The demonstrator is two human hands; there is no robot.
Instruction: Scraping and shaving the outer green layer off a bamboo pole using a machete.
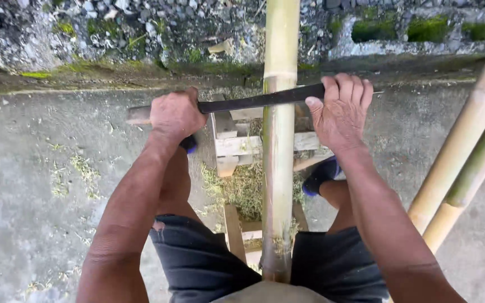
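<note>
Grey concrete floor (40, 185) with scattered bamboo shavings (242, 188) beneath a low wooden stand (234, 146).

Bamboo pole (278, 168): pale yellow-green, tan at the nodes. Blade (254, 102): dark grey-black, handle end light wood. Shorts (197, 261): dark charcoal. Footwear (318, 177): black with blue edge. Floor (40, 196): mottled grey, green-yellow shavings scattered. Wall (85, 28): grey with moss-green patches.
</note>
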